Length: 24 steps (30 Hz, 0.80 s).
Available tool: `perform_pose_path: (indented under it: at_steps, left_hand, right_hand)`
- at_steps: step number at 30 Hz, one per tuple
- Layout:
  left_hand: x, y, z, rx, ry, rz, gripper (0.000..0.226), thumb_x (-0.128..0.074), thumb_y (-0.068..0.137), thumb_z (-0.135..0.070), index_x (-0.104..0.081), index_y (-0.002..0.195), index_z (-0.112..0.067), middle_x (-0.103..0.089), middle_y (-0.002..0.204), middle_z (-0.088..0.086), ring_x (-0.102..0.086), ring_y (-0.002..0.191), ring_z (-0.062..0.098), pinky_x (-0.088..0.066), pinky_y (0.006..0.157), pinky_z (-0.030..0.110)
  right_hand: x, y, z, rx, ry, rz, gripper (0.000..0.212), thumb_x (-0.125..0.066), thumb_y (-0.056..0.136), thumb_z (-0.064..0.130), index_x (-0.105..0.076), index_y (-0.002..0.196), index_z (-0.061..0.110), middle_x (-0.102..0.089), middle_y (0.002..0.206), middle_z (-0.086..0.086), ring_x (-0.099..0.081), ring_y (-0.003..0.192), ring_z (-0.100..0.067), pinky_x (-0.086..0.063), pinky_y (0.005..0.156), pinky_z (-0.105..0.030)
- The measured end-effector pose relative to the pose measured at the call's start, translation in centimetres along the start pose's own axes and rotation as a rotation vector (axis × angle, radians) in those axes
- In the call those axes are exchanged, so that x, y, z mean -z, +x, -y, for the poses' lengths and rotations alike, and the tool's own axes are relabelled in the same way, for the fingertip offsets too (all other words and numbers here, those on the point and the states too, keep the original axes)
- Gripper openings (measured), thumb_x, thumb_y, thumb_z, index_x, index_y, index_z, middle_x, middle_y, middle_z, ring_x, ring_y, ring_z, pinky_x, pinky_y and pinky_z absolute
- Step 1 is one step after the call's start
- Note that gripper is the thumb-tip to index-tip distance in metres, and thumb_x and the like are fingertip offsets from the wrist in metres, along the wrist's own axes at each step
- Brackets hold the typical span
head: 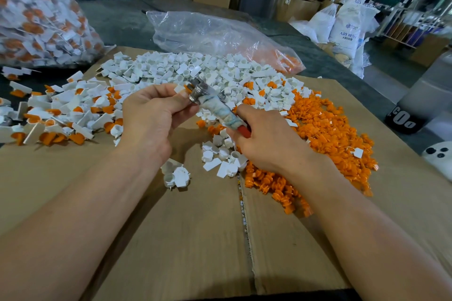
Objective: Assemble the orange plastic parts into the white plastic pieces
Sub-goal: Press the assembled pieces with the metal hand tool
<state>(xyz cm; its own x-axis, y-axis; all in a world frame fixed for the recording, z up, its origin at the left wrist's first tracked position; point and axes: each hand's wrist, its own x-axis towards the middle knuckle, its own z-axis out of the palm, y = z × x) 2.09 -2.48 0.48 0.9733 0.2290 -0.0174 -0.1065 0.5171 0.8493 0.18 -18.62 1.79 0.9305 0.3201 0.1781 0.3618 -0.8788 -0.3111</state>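
My left hand (pixel 149 115) pinches a small white piece (pixel 179 88) with an orange part showing at its edge, held up against the metal head of a hand tool (pixel 203 93). My right hand (pixel 266 142) grips that tool by its tape-wrapped, red-ended handle (pixel 226 115). A heap of loose white pieces (pixel 195 68) lies beyond the hands. Loose orange parts (pixel 325 134) are piled to the right. Joined white-and-orange pieces (pixel 61 115) lie spread at the left.
Flattened cardboard (pixel 195 239) covers the table. A full clear bag of joined pieces (pixel 36 14) stands far left; a nearly empty clear bag (pixel 215 34) lies behind the white heap. Small white clusters (pixel 176 175) sit near my wrists. Boxes and sacks stand beyond the table.
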Motion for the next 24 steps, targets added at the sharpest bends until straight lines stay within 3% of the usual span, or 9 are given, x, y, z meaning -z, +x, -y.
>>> perform_pose_path:
  at_steps: [4,12,17,21,24]
  left_hand:
    - [0.0,-0.1,-0.2,-0.007,-0.018,-0.003,0.021,-0.058,0.08,0.012,-0.057,0.068,-0.005,-0.065,0.053,-0.003,-0.066,0.052,0.013,-0.051,0.049,0.016]
    - [-0.2,-0.3,-0.4,0.011,-0.047,0.011,0.019,-0.059,0.08,0.011,-0.056,0.07,-0.004,-0.066,0.054,-0.001,-0.068,0.055,0.015,-0.051,0.048,0.016]
    - [-0.1,-0.4,-0.4,0.04,-0.039,0.042,0.012,-0.062,0.08,0.009,-0.058,0.075,-0.002,-0.067,0.057,0.002,-0.068,0.059,0.014,-0.052,0.052,0.017]
    - [-0.2,-0.3,-0.2,0.088,0.04,0.058,0.005,-0.066,0.08,-0.001,-0.063,0.076,-0.003,-0.071,0.065,0.004,-0.07,0.062,0.014,-0.053,0.051,0.018]
    - [-0.2,-0.1,-0.3,0.131,0.014,0.055,0.007,-0.062,0.086,-0.011,-0.062,0.081,-0.006,-0.071,0.065,0.003,-0.069,0.061,0.013,-0.051,0.049,0.018]
  right_hand:
    - [-0.1,-0.1,0.1,0.024,-0.001,-0.029,0.019,-0.052,0.091,0.027,-0.037,0.082,0.02,-0.039,0.061,0.007,-0.036,0.053,-0.01,-0.025,0.046,-0.028]
    - [-0.5,0.0,-0.1,0.026,0.009,-0.077,0.023,-0.054,0.09,0.035,-0.037,0.082,0.021,-0.041,0.064,0.008,-0.039,0.057,-0.009,-0.027,0.048,-0.027]
    - [0.1,0.4,-1.4,-0.014,-0.037,-0.231,0.031,-0.06,0.082,0.046,-0.045,0.095,0.022,-0.04,0.079,0.012,-0.04,0.069,-0.008,-0.029,0.055,-0.02]
    - [0.9,0.8,-3.5,-0.146,-0.069,-0.328,0.043,-0.061,0.081,0.045,-0.052,0.111,0.016,-0.049,0.097,0.003,-0.05,0.092,-0.017,-0.04,0.074,-0.03]
    - [1.4,1.0,-5.3,-0.28,-0.125,-0.336,0.047,-0.062,0.08,0.047,-0.053,0.113,0.014,-0.055,0.106,-0.004,-0.051,0.098,-0.023,-0.038,0.075,-0.031]
